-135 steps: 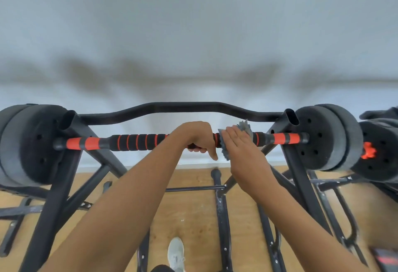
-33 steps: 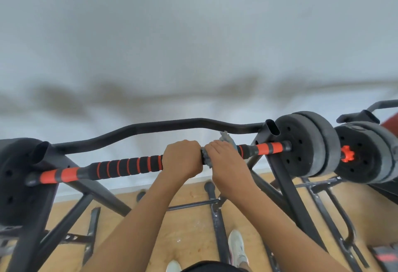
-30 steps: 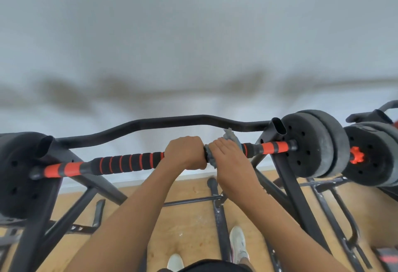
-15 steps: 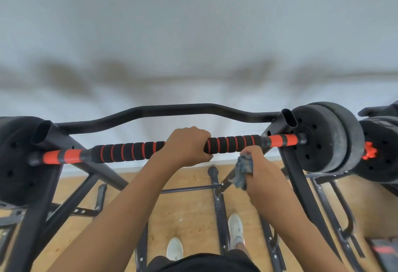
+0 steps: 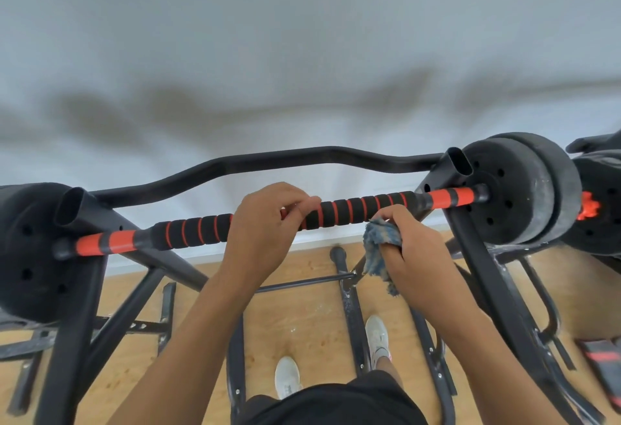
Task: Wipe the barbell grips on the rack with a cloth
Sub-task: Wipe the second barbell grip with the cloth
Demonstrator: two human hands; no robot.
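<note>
Left hand [image 5: 265, 233] curled over the bar [image 5: 349, 211] mid-span. Right hand [image 5: 408, 249] grip clamped on cloth [image 5: 379, 243], just below the bar (free bar up to the rack post [image 5: 477, 256]).

no readable text, labels, brand names, numbers or signs showing anywhere in view.
</note>
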